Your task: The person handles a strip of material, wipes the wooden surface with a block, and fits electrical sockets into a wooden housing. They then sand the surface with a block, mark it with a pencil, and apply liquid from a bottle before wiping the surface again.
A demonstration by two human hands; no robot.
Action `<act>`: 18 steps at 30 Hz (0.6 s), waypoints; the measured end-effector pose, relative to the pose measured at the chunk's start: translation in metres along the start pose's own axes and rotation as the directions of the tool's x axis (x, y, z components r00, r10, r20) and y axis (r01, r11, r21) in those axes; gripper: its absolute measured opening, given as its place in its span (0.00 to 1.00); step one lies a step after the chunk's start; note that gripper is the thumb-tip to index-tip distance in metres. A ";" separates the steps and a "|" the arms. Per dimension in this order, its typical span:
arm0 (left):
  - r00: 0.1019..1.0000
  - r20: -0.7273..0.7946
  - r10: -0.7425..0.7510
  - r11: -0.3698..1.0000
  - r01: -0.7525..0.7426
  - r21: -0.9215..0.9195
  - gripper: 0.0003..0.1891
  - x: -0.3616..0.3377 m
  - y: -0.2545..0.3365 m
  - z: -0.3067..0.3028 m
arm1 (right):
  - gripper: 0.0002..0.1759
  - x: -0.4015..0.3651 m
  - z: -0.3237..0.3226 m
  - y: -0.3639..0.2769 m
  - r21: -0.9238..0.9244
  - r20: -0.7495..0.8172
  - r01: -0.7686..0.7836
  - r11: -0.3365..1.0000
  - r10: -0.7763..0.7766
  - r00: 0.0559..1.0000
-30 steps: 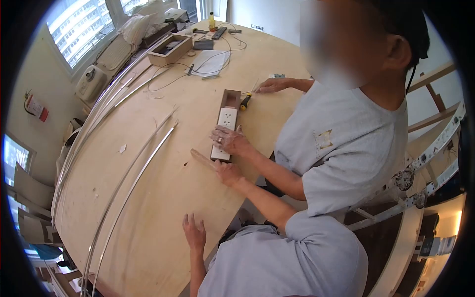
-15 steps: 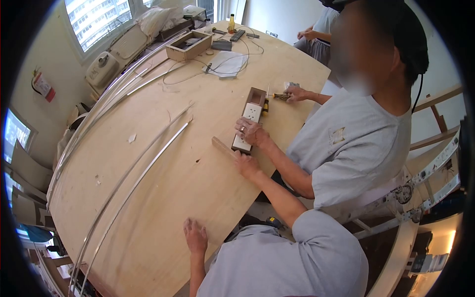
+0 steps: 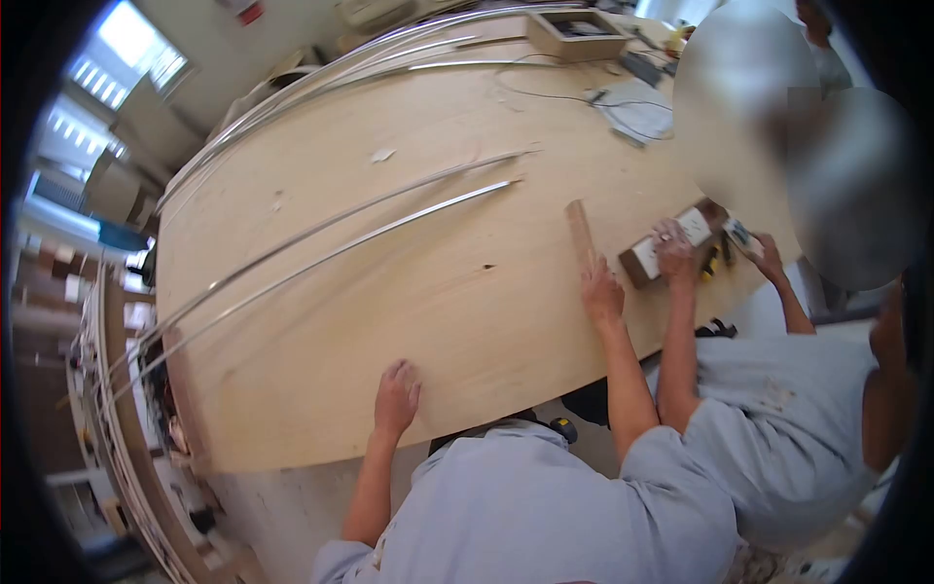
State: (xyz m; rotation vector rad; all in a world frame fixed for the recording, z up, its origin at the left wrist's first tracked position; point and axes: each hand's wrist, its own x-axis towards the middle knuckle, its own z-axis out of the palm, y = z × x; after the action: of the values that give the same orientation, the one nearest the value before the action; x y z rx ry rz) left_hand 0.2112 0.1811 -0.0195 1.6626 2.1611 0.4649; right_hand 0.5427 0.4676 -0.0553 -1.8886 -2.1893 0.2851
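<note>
Left hand point(image 3: 397, 397): rested on the bare tabletop point(image 3: 389, 311) with fingers loosely bent, gripped nothing visible, stayed well apart from the outlet box point(image 3: 638, 269).
Right hand point(image 3: 603, 292): stayed closed around the near end of the wooden strip point(image 3: 580, 229).
Wooden strip: lay just beside the outlet box, pointed away from its near end, looked slightly farther clear than half a second earlier.
Outlet box: sat on the tabletop right of the strip, stayed under a co-worker's nearer hand point(image 3: 673, 255).
Screwdrivers point(image 3: 712, 265): lay close beside the box, now seemingly untouched.
Co-worker's farther hand point(image 3: 769, 258): had left a screwdriver and lifted a pale flat piece point(image 3: 742, 237) near the box's far end.
Work in hand: seemed to have passed from tool to part there, with little altered at the strip.
</note>
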 end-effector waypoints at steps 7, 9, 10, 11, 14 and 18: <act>0.983 -0.184 -0.001 0.884 0.087 0.460 0.46 0.098 -0.089 -0.111 | 0.24 -0.112 0.023 -0.134 0.342 0.241 0.746 0.572 -0.821 0.518; 0.985 -0.171 -0.013 0.797 0.113 0.594 0.52 0.134 -0.126 -0.143 | 0.25 -0.129 0.016 -0.168 0.404 0.282 0.775 0.485 -0.872 0.399; 0.987 -0.157 -0.034 0.760 0.128 0.638 0.55 0.148 -0.149 -0.155 | 0.26 -0.131 0.016 -0.187 0.428 0.302 0.786 0.446 -0.891 0.340; 0.989 -0.134 -0.063 0.727 0.137 0.673 0.55 0.159 -0.169 -0.169 | 0.27 -0.132 0.023 -0.207 0.441 0.306 0.792 0.421 -0.901 0.309; 0.998 -0.059 -0.014 0.709 0.052 0.703 0.56 0.191 -0.212 -0.181 | 0.28 -0.155 0.050 -0.246 0.513 0.267 0.774 0.371 -0.926 0.267; 0.954 -0.173 0.246 0.779 -0.089 0.621 0.35 0.212 -0.237 -0.196 | 0.31 -0.159 0.075 -0.350 0.505 0.263 0.799 0.327 -0.940 0.219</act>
State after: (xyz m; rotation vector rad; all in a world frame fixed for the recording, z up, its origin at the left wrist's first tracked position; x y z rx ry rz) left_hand -0.1323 0.3214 0.0203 2.2555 2.5299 -0.0068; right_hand 0.2124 0.2593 -0.0303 -0.1001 -2.9561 0.8623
